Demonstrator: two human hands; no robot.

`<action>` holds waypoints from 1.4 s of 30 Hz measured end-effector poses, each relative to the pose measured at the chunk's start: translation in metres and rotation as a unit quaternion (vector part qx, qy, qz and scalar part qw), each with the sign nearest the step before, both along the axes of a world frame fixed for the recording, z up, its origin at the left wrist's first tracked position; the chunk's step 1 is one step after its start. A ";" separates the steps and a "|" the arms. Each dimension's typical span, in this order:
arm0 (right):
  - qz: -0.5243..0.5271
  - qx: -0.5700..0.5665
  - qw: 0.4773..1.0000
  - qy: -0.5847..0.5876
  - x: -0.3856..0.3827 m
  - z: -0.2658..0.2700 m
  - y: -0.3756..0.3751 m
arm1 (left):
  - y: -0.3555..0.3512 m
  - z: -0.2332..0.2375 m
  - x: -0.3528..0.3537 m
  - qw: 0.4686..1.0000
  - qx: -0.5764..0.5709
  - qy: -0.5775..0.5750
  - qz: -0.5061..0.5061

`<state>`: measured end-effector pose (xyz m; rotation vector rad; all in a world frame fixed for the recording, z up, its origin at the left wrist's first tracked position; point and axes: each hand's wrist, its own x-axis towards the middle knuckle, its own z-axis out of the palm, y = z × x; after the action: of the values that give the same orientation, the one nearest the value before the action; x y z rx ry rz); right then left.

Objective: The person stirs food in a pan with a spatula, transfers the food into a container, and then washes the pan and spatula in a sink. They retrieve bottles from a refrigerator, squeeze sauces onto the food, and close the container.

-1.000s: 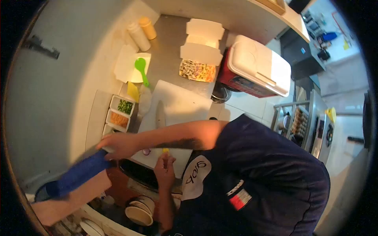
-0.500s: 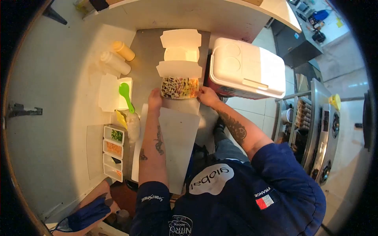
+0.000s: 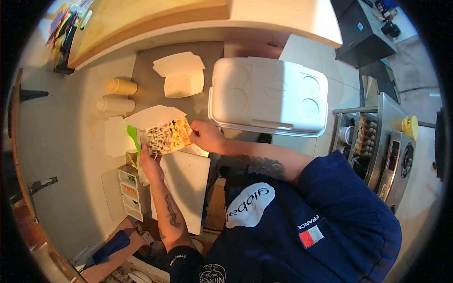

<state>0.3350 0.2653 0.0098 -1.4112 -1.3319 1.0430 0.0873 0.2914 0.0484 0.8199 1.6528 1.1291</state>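
Observation:
An open takeaway box [image 3: 155, 114] is between my hands, its lid folded back and its inside full of food with dark and pale sauce stripes and orange bits at the right. My left hand [image 3: 151, 162] grips the box at its lower left corner. Closed on the right edge is my right hand [image 3: 207, 137]. Just left of the box a green spoon [image 3: 132, 136] shows, partly covered. Farther back on the grey counter, a second open takeaway box [image 3: 184, 81] stands apart from my hands.
A white-lidded cooler [image 3: 269, 96] stands to the right. Two squeeze bottles, one yellow [image 3: 122, 86] and one white [image 3: 115, 104], lie toward the left wall. Small white containers [image 3: 130, 191] of toppings sit lower left, beside a white board [image 3: 181, 184]. A wooden shelf [image 3: 188, 19] overhangs the back.
My hands have lifted the filled box off the counter and carried it left, tilting it. The head view has shifted, so more of the wooden shelf shows.

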 end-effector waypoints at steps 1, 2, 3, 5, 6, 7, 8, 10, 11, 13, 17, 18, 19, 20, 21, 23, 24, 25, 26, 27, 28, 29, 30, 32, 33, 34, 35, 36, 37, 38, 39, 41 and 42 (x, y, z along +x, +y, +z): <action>0.010 0.015 1.000 0.003 0.018 0.022 -0.003 | -0.001 0.019 0.009 1.000 0.019 -0.008 -0.004; 0.022 0.030 0.999 0.004 0.043 0.044 -0.010 | -0.008 0.041 0.027 0.998 0.042 -0.034 -0.029; 0.033 0.045 0.998 0.005 0.070 0.062 -0.018 | -0.014 0.050 0.045 0.997 0.037 -0.046 -0.043; 0.070 0.022 0.997 -0.034 0.134 0.077 -0.032 | -0.021 0.059 0.084 0.995 0.029 -0.070 -0.072; 0.046 0.006 0.998 -0.040 0.163 0.078 -0.041 | -0.026 0.060 0.111 0.993 0.007 -0.069 -0.098; 0.021 -0.010 0.999 -0.047 0.190 0.079 -0.051 | -0.029 0.060 0.142 0.990 -0.013 -0.068 -0.125; 0.010 -0.057 0.996 -0.070 0.217 0.092 -0.060 | -0.033 0.064 0.177 0.983 -0.031 -0.097 -0.154; -0.029 -0.115 0.989 -0.083 0.260 0.098 -0.078 | -0.031 0.060 0.223 0.968 -0.051 -0.104 -0.224; -0.057 -0.126 0.988 -0.072 0.274 0.089 -0.087 | -0.028 0.050 0.237 0.959 -0.054 -0.083 -0.267; -0.098 -0.114 0.988 -0.030 0.296 0.070 -0.100 | -0.015 0.049 0.258 0.942 -0.045 -0.035 -0.331; -0.114 -0.159 0.980 0.029 0.336 0.074 -0.110 | 0.043 0.072 0.259 0.917 0.040 0.027 -0.396; -0.148 -0.127 0.981 -0.021 0.346 0.080 -0.107 | 0.060 0.074 0.258 0.904 0.079 0.039 -0.418; -0.181 -0.069 0.976 -0.101 0.348 0.092 -0.101 | 0.078 0.078 0.260 0.882 0.102 0.056 -0.457; -0.174 -0.014 0.979 -0.105 0.348 0.104 -0.095 | 0.096 0.081 0.263 0.860 0.124 0.071 -0.490; -0.160 0.042 0.980 -0.109 0.345 0.113 -0.086 | 0.106 0.081 0.262 0.838 0.146 0.087 -0.518; -0.135 0.029 0.987 -0.087 0.336 0.121 -0.070 | 0.120 0.062 0.267 0.824 0.161 -0.002 -0.543; -0.127 0.028 0.988 -0.080 0.336 0.127 -0.063 | 0.124 0.063 0.277 0.811 0.175 -0.048 -0.556; -0.136 0.012 0.988 -0.079 0.331 0.133 -0.061 | 0.124 0.063 0.281 0.803 0.178 -0.037 -0.567; -0.144 -0.008 0.987 -0.076 0.323 0.138 -0.062 | 0.121 0.062 0.282 0.796 0.177 -0.026 -0.578; -0.153 -0.024 0.985 -0.074 0.317 0.142 -0.061 | 0.121 0.067 0.284 0.788 0.179 -0.015 -0.589; -0.122 -0.025 0.971 -0.202 0.321 0.143 -0.060 | 0.124 0.076 0.288 0.761 0.188 0.019 -0.620; -0.097 -0.017 0.969 -0.228 0.323 0.146 -0.059 | 0.126 0.087 0.292 0.734 0.195 0.053 -0.648; -0.069 -0.013 0.965 -0.253 0.327 0.154 -0.056 | 0.129 0.099 0.296 0.707 0.198 0.086 -0.674; -0.035 -0.041 0.971 -0.232 0.331 0.158 -0.049 | 0.138 0.104 0.303 0.665 0.162 0.125 -0.718; -0.027 -0.049 0.978 -0.201 0.332 0.152 -0.044 | 0.147 0.098 0.306 0.646 0.197 0.114 -0.729; -0.020 -0.052 0.983 -0.173 0.335 0.147 -0.039 | 0.155 0.093 0.310 0.625 0.237 0.103 -0.737; -0.013 -0.050 0.988 -0.148 0.338 0.145 -0.034 | 0.161 0.091 0.314 0.602 0.281 0.094 -0.742; 0.001 -0.047 0.984 -0.173 0.335 0.152 -0.032 | 0.158 0.100 0.316 0.613 0.271 0.112 -0.734; -0.009 0.005 0.979 -0.204 0.337 0.149 -0.028 | 0.155 0.101 0.318 0.651 0.216 0.058 -0.726; -0.018 0.058 0.970 -0.235 0.339 0.139 -0.025 | 0.151 0.095 0.321 0.684 0.161 0.002 -0.711; -0.026 0.111 0.957 -0.265 0.342 0.130 -0.023 | 0.148 0.090 0.323 0.714 0.106 -0.056 -0.690; -0.063 0.049 0.987 -0.139 0.350 0.113 -0.023 | 0.151 0.076 0.319 0.736 0.161 0.114 -0.648; -0.080 0.014 0.994 -0.071 0.349 0.113 -0.024 | 0.147 0.078 0.317 0.737 0.182 0.200 -0.619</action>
<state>0.6843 0.2414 0.1233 -1.5677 -1.3053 0.8279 0.4046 0.4383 0.1263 2.0956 0.7467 0.2595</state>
